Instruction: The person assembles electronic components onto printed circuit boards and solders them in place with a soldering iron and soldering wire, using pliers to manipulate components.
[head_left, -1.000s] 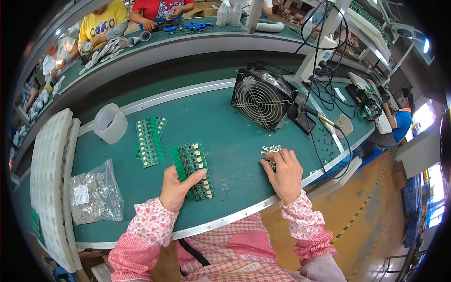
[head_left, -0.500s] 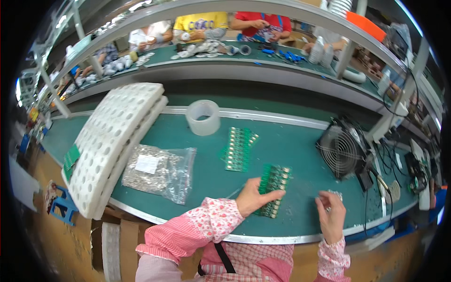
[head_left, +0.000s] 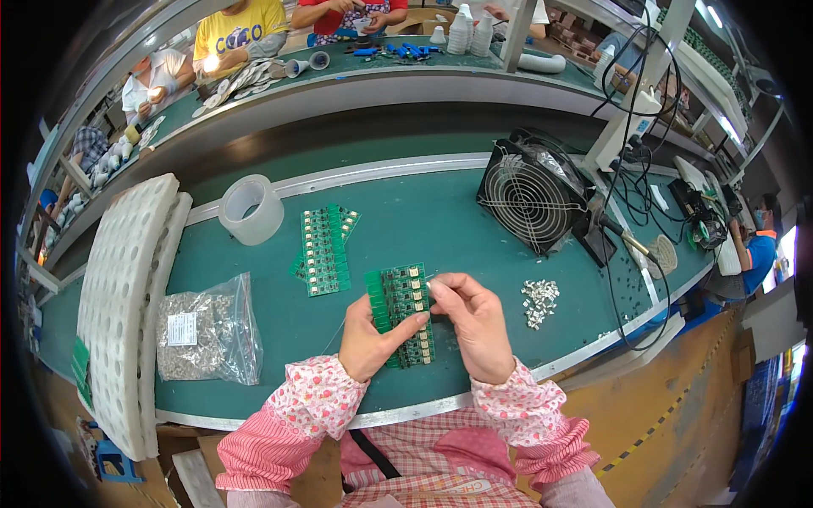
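Observation:
My left hand (head_left: 370, 336) is closed around a green circuit board panel (head_left: 401, 292), thumb across its front. The panel stands tilted up off the bench, with a column of small pale parts along its right side. My right hand (head_left: 476, 326) is at the panel's upper right edge, thumb and forefinger pinched on a small pale part (head_left: 431, 284), mostly hidden by the fingertips. To the right, loose small silvery-white parts (head_left: 539, 302) lie in a pile. More green circuit board panels (head_left: 325, 252) lie overlapped behind my left hand.
At the left are a clear bag of small metal parts (head_left: 210, 334) and white foam trays with holes (head_left: 127, 305). A roll of clear tape (head_left: 251, 210) stands at the back. A black fan (head_left: 533, 196), cables and a soldering iron (head_left: 631, 240) occupy the right. Co-workers sit across the bench.
My right hand has moved left from the pile of small parts to the panel's edge. The panel is still in my left hand. The view has swung to the right.

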`<state>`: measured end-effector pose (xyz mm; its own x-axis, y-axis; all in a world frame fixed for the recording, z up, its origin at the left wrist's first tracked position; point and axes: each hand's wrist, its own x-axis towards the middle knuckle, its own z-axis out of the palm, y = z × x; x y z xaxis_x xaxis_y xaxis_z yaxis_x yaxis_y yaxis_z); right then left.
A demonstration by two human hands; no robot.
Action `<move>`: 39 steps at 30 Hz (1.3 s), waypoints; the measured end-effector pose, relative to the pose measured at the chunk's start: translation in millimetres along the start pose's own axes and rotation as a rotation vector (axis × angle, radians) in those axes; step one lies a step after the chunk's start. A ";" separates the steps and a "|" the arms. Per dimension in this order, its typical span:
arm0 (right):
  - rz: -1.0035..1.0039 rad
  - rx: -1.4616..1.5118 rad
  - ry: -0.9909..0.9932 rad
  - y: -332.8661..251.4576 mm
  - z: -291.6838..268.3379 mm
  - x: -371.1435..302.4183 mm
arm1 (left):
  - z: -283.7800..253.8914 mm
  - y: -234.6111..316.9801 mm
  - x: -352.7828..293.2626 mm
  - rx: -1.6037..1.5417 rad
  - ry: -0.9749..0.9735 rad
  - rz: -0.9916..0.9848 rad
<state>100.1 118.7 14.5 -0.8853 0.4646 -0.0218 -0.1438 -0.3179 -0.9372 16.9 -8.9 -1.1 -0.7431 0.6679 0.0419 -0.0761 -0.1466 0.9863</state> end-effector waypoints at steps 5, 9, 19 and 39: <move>-0.005 0.113 0.069 8.6 10.6 6.2 | 1.8 6.3 -0.1 -0.039 0.102 0.056; -0.036 0.164 0.076 9.9 18.9 6.5 | -2.0 5.8 2.3 -0.004 0.113 0.069; -0.037 0.298 0.121 20.1 28.2 3.6 | 5.3 9.9 -0.1 0.099 0.145 0.214; -0.077 0.243 0.212 25.0 23.6 -11.2 | 11.7 13.5 -7.4 0.297 0.056 0.237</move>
<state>96.0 86.1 -0.4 -0.7595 0.6486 -0.0502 -0.3308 -0.4514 -0.8288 29.1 -7.3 13.8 -0.7526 0.5990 0.2736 0.2922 -0.0686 0.9539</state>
